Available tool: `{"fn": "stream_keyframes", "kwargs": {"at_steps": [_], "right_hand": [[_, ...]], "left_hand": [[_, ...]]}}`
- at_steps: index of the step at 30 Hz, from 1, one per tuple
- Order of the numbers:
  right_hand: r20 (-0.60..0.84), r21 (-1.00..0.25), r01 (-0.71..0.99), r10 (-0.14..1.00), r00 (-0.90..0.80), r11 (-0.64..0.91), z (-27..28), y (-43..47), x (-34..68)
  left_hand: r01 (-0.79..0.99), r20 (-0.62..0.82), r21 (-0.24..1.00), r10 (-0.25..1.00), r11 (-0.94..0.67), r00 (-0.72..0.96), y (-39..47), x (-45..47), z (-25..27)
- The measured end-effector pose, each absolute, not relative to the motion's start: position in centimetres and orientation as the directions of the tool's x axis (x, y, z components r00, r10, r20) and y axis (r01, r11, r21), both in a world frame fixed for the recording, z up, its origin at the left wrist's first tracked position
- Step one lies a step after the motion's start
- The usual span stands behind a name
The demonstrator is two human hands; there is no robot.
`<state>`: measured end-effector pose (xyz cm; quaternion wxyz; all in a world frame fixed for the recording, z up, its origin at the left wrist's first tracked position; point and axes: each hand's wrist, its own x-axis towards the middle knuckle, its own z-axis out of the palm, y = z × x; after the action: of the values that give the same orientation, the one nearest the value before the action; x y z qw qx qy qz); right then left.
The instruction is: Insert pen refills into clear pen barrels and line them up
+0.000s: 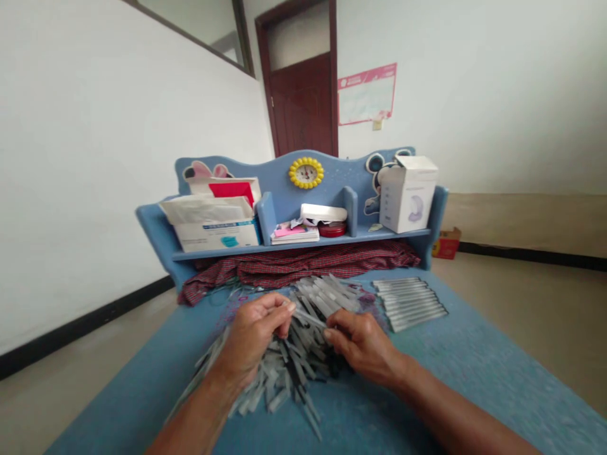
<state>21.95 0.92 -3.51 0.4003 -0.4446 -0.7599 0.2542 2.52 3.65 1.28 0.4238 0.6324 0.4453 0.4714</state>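
Between my two hands is a slim, translucent whitish tube (309, 315) that looks like a pen barrel. My left hand (253, 335) pinches its left end between thumb and forefinger. At the other end, my right hand (363, 344) grips it with closed fingers. Beneath and around both hands spreads a loose pile of similar translucent tubes (272, 385), mixed with thin black pieces. More tubes (327, 294) are stacked behind it, pointing away. To the right, several finished-looking tubes with dark ends (410, 303) lie side by side in a neat row.
The blue desk (474, 379) has a raised shelf at its back. A mask box (218, 235), a white carton (408, 196), a red round tin (332, 229) and papers stand there. Checked cloth (303, 264) lies bunched below the shelf. A yellow flower-shaped clock (306, 173) is above.
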Motion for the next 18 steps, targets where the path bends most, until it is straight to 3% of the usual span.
{"fn": "stream_keyframes", "kwargs": {"at_steps": [5,11,16,18], "right_hand": [[0.4,-0.493,0.692,0.844,-0.358,0.527,-1.0,0.7,23.0],[0.174,-0.141,0.932,0.935,-0.309,0.334,2.7,0.2,28.8],[0.0,-0.023,0.992,0.992,-0.123,0.123,0.4,-0.5,35.0],[-0.025,-0.006,0.994,0.993,-0.114,0.114,-1.2,-0.9,36.8]], "left_hand": [[0.247,0.207,0.932,0.95,-0.264,0.233,3.4,3.3,1.1],[0.283,0.22,0.917,0.947,-0.282,0.234,3.3,3.3,1.2],[0.292,0.199,0.918,0.949,-0.268,0.243,2.9,3.5,1.3],[0.307,0.186,0.916,0.95,-0.26,0.251,2.7,3.8,1.4]]}}
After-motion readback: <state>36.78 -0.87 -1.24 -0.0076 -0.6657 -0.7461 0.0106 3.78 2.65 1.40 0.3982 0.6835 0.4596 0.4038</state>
